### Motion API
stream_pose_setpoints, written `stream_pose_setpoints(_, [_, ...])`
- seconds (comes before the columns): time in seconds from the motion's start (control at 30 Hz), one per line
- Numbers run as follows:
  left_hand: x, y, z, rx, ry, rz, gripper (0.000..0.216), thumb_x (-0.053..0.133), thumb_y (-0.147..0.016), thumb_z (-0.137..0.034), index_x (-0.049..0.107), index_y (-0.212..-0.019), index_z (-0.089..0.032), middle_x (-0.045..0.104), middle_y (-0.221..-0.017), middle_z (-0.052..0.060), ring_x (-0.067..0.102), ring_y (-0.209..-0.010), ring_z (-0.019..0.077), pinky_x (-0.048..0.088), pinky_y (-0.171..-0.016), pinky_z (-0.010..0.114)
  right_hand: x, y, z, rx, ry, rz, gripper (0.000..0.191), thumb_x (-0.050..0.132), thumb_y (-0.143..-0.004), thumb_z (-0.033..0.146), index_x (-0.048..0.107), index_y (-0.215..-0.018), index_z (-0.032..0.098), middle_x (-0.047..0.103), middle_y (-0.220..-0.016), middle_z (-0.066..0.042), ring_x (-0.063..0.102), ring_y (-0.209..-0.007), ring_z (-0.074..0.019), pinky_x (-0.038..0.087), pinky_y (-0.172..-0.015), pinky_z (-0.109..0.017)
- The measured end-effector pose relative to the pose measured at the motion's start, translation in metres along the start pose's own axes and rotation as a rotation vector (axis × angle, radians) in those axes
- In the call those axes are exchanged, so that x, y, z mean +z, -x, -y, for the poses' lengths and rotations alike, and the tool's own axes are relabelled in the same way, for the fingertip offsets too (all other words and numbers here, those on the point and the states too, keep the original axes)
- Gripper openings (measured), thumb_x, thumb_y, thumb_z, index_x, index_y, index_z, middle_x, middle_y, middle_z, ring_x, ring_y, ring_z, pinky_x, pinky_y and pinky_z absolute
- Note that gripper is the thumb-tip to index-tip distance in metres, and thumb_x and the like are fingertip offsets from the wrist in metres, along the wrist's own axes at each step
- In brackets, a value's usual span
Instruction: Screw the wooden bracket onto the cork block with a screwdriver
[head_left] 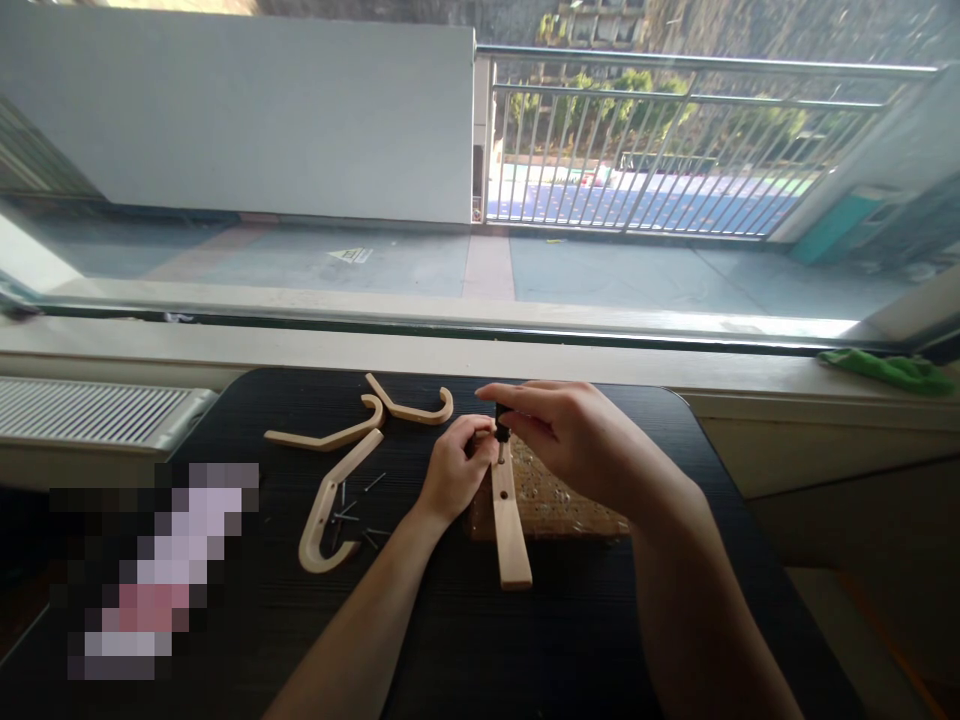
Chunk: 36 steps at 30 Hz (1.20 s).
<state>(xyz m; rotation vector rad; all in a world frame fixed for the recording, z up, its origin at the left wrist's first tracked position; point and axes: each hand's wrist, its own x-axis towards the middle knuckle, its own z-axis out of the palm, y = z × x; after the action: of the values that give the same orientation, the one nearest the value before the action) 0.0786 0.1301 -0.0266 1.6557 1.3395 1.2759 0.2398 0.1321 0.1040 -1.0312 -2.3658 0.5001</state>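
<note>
My right hand (pixel 574 440) grips a screwdriver (pixel 502 428) by its dark handle and holds it upright. The shaft points down into the upper hole of a pale wooden hook (pixel 513 545). My left hand (pixel 457 468) is closed around the far end of that hook, whose curved part is mostly hidden by the fingers. A second hole shows lower on the hook, and its straight end points toward me. Beneath it lies a brown block (pixel 562 500) that looks covered in clear, shiny plastic.
Left of my hands lie three more wooden hooks: one nearer (pixel 330 505), one (pixel 322 438) farther left and one (pixel 412 410) at the back. Several loose screws (pixel 345 515) lie by the nearest. A blurred-out patch (pixel 165 560) covers the black table's (pixel 450 640) left side.
</note>
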Motion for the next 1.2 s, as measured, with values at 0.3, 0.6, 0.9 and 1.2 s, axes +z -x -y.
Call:
stream_pose_setpoints(0.3, [-0.0003, 0.0002, 0.0008, 0.011, -0.013, 0.017, 0.016, 0.054, -0.084, -0.022, 0.067, -0.09, -0.016, 0.068, -0.091, 0.004, 0.06, -0.083, 0.0164, 0.049, -0.08, 0.028, -0.0002, -0.0003, 0.003, -0.024, -0.027, -0.015, 0.04, 0.047, -0.092, 0.01, 0.066, -0.127, 0.013, 0.072, -0.119, -0.01, 0.068, -0.106, -0.0219, 0.051, -0.086, -0.03])
stream_pose_setpoints(0.6, [0.0004, 0.0, 0.001, 0.024, -0.02, 0.01, 0.015, 0.054, -0.084, -0.021, 0.067, -0.089, -0.017, 0.068, -0.088, 0.003, 0.059, -0.081, 0.0161, 0.049, -0.077, 0.026, 0.0012, -0.0007, 0.0018, -0.056, -0.025, -0.025, 0.036, 0.052, -0.093, 0.012, 0.067, -0.125, 0.012, 0.075, -0.109, -0.009, 0.07, -0.095, -0.0196, 0.05, -0.079, -0.027])
stream_pose_setpoints(0.9, [0.0002, 0.0001, 0.0011, 0.011, -0.024, 0.002, 0.014, 0.054, -0.082, -0.022, 0.066, -0.087, -0.016, 0.068, -0.089, 0.004, 0.061, -0.083, 0.0167, 0.05, -0.078, 0.026, -0.0005, -0.0001, 0.0021, -0.04, -0.019, -0.046, 0.03, 0.059, -0.09, 0.013, 0.071, -0.118, 0.013, 0.077, -0.105, -0.007, 0.071, -0.089, -0.019, 0.05, -0.076, -0.026])
stream_pose_setpoints(1.2, [-0.0003, -0.0002, 0.0006, 0.025, -0.01, 0.003, 0.016, 0.053, -0.082, -0.022, 0.067, -0.088, -0.016, 0.07, -0.094, 0.006, 0.063, -0.087, 0.0182, 0.051, -0.084, 0.029, 0.0004, -0.0003, -0.0007, -0.045, 0.009, -0.063, 0.024, 0.062, -0.09, 0.016, 0.073, -0.111, 0.019, 0.077, -0.102, -0.005, 0.072, -0.086, -0.0188, 0.049, -0.072, -0.026])
